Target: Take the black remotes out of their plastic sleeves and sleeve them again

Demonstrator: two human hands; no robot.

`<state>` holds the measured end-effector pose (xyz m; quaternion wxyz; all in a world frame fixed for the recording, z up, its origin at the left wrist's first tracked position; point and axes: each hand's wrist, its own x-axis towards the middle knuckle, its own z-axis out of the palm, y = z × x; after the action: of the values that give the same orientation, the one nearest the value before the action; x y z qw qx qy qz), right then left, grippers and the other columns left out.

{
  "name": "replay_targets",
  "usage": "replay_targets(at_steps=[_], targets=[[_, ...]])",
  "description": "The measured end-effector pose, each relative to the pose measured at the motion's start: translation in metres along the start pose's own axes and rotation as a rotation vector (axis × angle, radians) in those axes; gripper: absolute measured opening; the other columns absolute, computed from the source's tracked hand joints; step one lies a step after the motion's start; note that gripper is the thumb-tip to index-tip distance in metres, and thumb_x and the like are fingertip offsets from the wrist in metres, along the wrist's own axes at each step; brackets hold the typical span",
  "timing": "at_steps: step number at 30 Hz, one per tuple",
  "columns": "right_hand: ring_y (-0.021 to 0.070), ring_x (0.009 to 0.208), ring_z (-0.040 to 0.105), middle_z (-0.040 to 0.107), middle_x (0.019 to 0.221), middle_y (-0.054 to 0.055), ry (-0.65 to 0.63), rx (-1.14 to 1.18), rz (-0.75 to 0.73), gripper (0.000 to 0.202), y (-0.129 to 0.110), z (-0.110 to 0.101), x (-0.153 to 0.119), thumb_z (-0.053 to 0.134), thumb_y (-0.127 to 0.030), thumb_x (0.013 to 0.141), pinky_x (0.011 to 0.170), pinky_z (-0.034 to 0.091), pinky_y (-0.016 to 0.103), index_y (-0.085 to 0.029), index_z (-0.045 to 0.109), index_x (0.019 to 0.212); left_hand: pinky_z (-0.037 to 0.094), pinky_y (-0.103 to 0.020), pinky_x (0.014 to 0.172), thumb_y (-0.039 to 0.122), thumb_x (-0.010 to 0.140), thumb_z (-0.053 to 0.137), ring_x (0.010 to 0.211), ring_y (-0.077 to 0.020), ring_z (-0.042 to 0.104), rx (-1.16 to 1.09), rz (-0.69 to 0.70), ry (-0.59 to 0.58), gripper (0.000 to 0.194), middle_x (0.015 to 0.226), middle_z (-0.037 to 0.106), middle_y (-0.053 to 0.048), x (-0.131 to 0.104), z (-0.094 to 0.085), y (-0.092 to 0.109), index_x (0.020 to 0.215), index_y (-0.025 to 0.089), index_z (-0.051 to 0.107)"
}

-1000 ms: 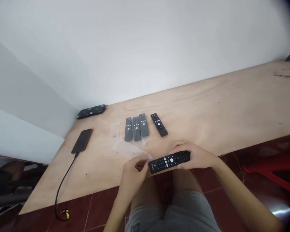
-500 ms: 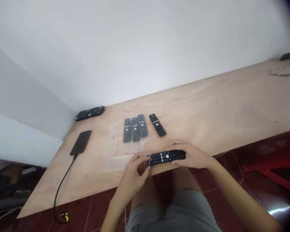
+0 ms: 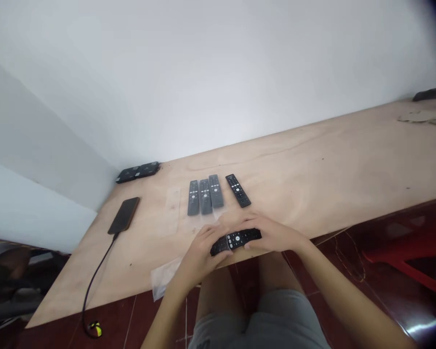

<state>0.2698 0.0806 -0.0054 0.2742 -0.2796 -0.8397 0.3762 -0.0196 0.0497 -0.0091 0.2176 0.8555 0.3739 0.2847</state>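
Note:
A black remote control [image 3: 244, 237] lies sideways between my two hands at the table's front edge. My left hand [image 3: 205, 249] is closed around its left end, which looks duller, as if under clear plastic. My right hand [image 3: 271, 235] grips the other end with the thumb below and the fingers above. A clear plastic sleeve [image 3: 163, 276] shows beside my left wrist, partly over the table edge; whether it joins the plastic on the remote is hidden. Beyond my hands lie three sleeved remotes [image 3: 205, 196] in a row and a bare black remote [image 3: 238, 190].
On the wooden table [image 3: 330, 179], a phone [image 3: 124, 215] with a black cable [image 3: 98, 286] lies to the left. Two black boxes [image 3: 138, 171] sit by the wall. Another flat clear sleeve [image 3: 173, 211] lies left of the row. A red chair [image 3: 407, 261] stands at right.
The remote has moved left, and its left end now sits under plastic within my left hand. The sleeve near my left wrist has shifted toward the table's front edge.

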Motion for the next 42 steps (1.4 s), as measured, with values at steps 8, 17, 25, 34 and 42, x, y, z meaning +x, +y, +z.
replay_targets(at_steps=[8,17,25,34,42], targets=[[0.0343,0.135,0.065,0.071,0.147,0.009,0.217,-0.017,0.111,0.063,0.008,0.017,-0.005,0.088,-0.036,0.092,0.119,0.051,0.055,-0.033,0.067,0.151,0.058,-0.051,0.107,0.027,0.084,0.094,0.123,-0.0328,0.067,0.065,-0.135,-0.025,0.072,0.132,0.074,-0.008,-0.004,-0.018,0.007,0.149,0.030,0.063],[0.0301,0.112,0.076,0.082,0.119,0.009,0.405,0.084,0.312,0.037,-0.001,0.027,-0.021,0.053,-0.036,0.112,0.110,0.059,0.053,-0.026,0.076,0.140,0.060,-0.050,0.101,0.022,0.092,0.083,0.117,-0.0327,0.072,0.160,-0.111,-0.023,0.058,0.128,0.076,-0.009,-0.004,-0.013,0.003,0.147,0.029,0.063],[0.0262,0.099,0.074,0.080,0.115,0.007,0.419,0.323,0.306,0.051,-0.018,0.059,0.010,0.069,-0.034,0.101,0.091,0.064,0.043,-0.026,0.066,0.151,0.059,-0.049,0.103,0.012,0.092,0.079,0.123,-0.0324,0.069,0.127,-0.042,-0.066,0.068,0.134,0.073,-0.010,0.019,0.011,0.018,0.153,0.028,0.053],[0.0247,0.078,0.068,0.074,0.089,0.005,0.473,0.042,0.392,0.033,0.006,0.026,-0.042,0.064,-0.039,0.104,0.076,0.063,0.041,-0.022,0.078,0.129,0.058,-0.048,0.106,0.017,0.097,0.079,0.124,-0.0312,0.068,0.112,-0.076,-0.035,0.042,0.133,0.071,-0.008,0.003,0.002,0.014,0.135,0.029,0.067],[0.0359,0.146,0.055,0.063,0.153,0.010,0.248,-0.122,0.191,0.043,-0.009,0.001,-0.073,0.069,-0.033,0.105,0.126,0.046,0.061,-0.037,0.070,0.148,0.058,-0.049,0.107,0.015,0.103,0.069,0.125,-0.0292,0.066,0.033,0.022,-0.026,0.031,0.128,0.072,-0.008,0.014,0.026,0.025,0.130,0.028,0.067]])
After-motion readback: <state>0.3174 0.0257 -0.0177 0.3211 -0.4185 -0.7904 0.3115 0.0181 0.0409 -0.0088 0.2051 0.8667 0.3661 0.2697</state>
